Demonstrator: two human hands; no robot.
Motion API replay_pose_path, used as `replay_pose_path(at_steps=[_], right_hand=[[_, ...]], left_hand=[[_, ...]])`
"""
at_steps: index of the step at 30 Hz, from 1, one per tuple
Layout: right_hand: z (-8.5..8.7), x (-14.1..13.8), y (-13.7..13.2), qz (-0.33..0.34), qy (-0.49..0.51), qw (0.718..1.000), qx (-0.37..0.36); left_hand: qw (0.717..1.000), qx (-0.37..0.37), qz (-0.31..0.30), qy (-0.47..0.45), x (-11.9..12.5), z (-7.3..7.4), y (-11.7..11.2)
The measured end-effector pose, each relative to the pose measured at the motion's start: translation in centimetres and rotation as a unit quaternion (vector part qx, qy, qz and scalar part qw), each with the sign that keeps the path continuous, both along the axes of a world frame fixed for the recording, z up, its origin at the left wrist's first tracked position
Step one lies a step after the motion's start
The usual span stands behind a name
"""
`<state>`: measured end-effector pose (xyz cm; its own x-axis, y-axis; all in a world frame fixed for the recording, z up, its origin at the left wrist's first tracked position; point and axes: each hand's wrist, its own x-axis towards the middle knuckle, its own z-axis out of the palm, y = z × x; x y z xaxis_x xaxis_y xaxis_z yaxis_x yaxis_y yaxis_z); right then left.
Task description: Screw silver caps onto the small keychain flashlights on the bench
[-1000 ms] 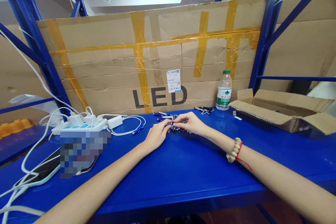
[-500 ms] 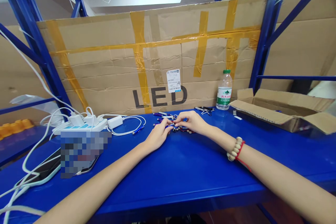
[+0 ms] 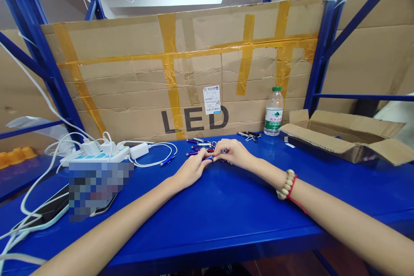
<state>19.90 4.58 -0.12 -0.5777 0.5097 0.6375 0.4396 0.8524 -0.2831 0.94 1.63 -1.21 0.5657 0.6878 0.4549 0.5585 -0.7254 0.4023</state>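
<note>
My left hand (image 3: 193,167) is closed, its thumb and fingers pinching a small blue pen-shaped stick (image 3: 209,159) that is mostly hidden. My right hand (image 3: 233,153) meets it fingertip to fingertip, also in a pinch; what lies in its fingers is too small to make out. Behind and beneath the fingers lies a loose pile of slim metallic pen-shaped sticks (image 3: 195,141) in blue, purple, silver and red, some with small metal fittings. A single blue stick (image 3: 167,161) rests farther left, beside a white cable.
At left are a white power strip (image 3: 116,155) with plugs, a charger (image 3: 139,150), cables and a phone (image 3: 48,211) near a blurred patch. Black and silver sticks (image 3: 249,135), a water bottle (image 3: 273,114) and an open cardboard box (image 3: 343,136) stand right. A cardboard sheet (image 3: 136,82) closes the back.
Both hands remain together over the pile, and my right hand has lowered slightly with its fingers curled closer to the left. The blue stick shows less between them. The view has shifted a little.
</note>
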Motion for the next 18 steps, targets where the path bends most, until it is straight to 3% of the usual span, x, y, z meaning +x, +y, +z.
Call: replay_pose_path(at_steps=[11, 18], right_hand=[[-0.5, -0.3, -0.2, -0.025, 0.033, 0.999, -0.032], [-0.1, -1.1, -0.7, -0.027, 0.076, 0.985, -0.156]], left_hand=[[1.000, 0.020, -0.006, 0.012, 0.0, 0.0, -0.1], [0.999, 0.031, 0.009, 0.016, 0.0, 0.0, 0.0]])
